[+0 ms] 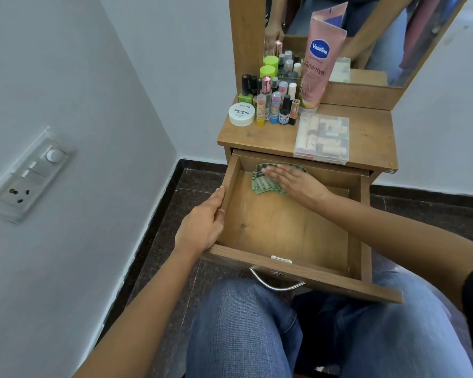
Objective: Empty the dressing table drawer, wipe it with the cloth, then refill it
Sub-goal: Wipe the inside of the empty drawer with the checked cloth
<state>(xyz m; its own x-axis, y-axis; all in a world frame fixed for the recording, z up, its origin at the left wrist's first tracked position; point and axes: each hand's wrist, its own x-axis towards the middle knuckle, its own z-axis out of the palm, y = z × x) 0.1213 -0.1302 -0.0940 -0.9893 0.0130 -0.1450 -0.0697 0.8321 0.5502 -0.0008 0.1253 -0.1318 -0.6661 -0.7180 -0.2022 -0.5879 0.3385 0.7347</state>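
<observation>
Nearest, two knees in blue jeans sit under the one open drawer [279,227], whose single metal handle [273,284] hangs at its front. The left hand [202,225] grips the drawer's left wall, fingers and thumb curled over the edge. Deeper inside, the right hand [292,181] lies flat with straight fingers pressing one green checked cloth [265,185] onto the drawer floor near the back left; nothing else lies in the drawer. Beyond, the surface [372,129] carries one clear plastic box [322,137], one white round jar [242,114], a cluster of small bottles [276,105] too crowded to count, and one pink tube [320,61] leaning on the mirror [380,36].
</observation>
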